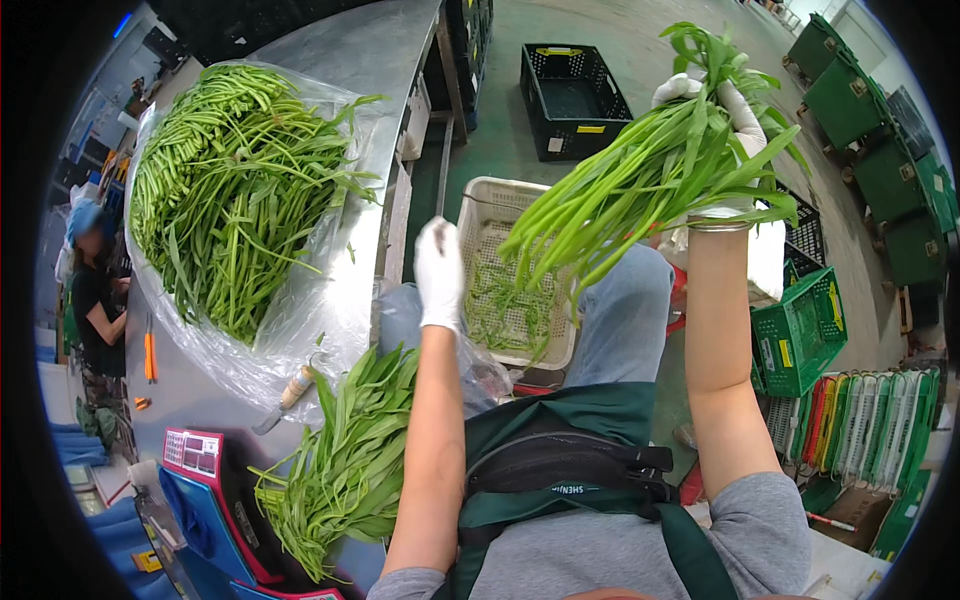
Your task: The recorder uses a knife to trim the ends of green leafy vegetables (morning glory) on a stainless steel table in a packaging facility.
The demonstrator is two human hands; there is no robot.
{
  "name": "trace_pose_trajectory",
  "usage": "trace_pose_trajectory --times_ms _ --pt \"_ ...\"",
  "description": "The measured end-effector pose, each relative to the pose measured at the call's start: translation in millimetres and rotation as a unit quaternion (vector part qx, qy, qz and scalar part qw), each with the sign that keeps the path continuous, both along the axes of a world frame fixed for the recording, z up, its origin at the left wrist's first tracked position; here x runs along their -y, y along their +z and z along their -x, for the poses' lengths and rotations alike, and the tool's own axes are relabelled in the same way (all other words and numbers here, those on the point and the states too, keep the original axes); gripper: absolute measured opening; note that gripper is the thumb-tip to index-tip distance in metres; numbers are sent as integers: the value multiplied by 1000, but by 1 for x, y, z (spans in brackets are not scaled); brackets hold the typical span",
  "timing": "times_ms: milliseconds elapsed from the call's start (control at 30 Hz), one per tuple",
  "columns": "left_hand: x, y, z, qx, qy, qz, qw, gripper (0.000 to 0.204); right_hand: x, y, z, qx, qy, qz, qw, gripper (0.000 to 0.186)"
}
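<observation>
My right hand [742, 118], in a white glove, is raised at the right and grips a bunch of water spinach [640, 175]. Its leafy tops are around the hand, and the long stems point down and left over the white crate [477, 215]. My left hand [438, 275], also gloved in white, hovers between the metal table and that crate. Its fingers are curled closed, with nothing showing in them. Leaf scraps [505, 310] lie in the crate in front of my knees. Near my left forearm rests a smaller pile of water spinach [350, 455].
A big heap of water spinach [240, 190] sits on clear plastic [305, 300] on the metal table [365, 50]. A wooden-handled knife [297, 388] lies near a red scale [215, 490]. Black [573, 105] and green crates [800, 335] stand around. Another person [95, 290] is at far left.
</observation>
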State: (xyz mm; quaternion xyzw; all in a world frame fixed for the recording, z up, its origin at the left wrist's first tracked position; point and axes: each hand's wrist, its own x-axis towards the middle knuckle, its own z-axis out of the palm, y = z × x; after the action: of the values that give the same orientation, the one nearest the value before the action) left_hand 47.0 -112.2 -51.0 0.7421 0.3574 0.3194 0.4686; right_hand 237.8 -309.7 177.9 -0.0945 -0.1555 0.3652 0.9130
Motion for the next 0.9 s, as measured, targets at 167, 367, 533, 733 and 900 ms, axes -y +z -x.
trace_pose_trajectory --times_ms 167,367,533,733,900 --pt "21 102 -12 233 -319 158 905 74 -20 -7 10 -31 59 62 996 26" --pt "62 97 -21 240 -446 528 681 112 -48 -5 2 211 -31 203 956 26" --pt "93 113 -26 319 -587 513 539 128 -55 -14 -48 11 206 131 970 21" --pt "108 122 -15 226 -591 560 535 92 -50 -29 -67 -7 223 167 960 22" --pt "102 123 -9 259 -553 545 575 66 -43 -50 -48 87 204 148 964 54"
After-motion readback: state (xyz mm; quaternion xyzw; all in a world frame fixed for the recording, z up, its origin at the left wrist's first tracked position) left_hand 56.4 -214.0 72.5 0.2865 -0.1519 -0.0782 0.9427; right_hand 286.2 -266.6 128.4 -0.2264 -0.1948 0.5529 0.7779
